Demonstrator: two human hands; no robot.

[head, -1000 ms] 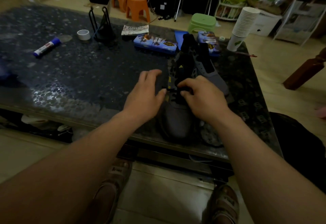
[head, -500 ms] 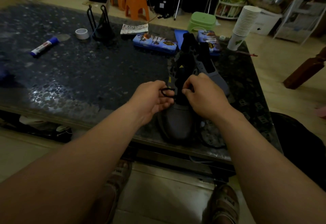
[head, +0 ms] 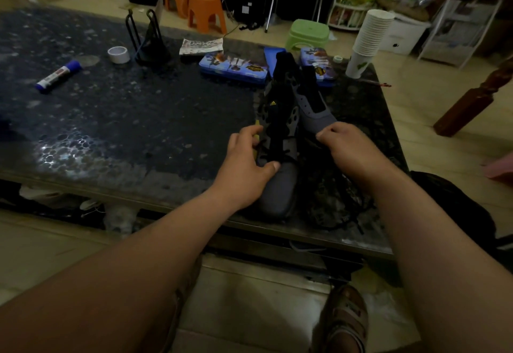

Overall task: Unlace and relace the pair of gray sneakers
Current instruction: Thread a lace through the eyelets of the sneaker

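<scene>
Head view showed me the pair of gray sneakers at the near right of the surface (head: 116, 119), toes pointing toward me. The left grip (head: 248, 164) was wrapped round the left side of the near sneaker (head: 279, 186), thumb pressed on its vamp. The right grip (head: 350, 149) sat with fingers curled at the toe of the far sneaker (head: 312, 108); in that dim light I could not tell whether it pinched anything.

The black lace (head: 277, 150) crossed only the lower eyelets of the near sneaker, and the upper ones looked bare. The far sneaker appeared to carry no lace at all, and a dark cord, possibly its lace, lay loose near the front edge. I judged the work well short of half done, whichever way the near lace was going.

Farther off stood two blue tins (head: 233, 66), a stack of paper cups (head: 370, 36), a tape roll (head: 118, 54) and a glue stick (head: 58, 75). None crowded the shoes.
</scene>
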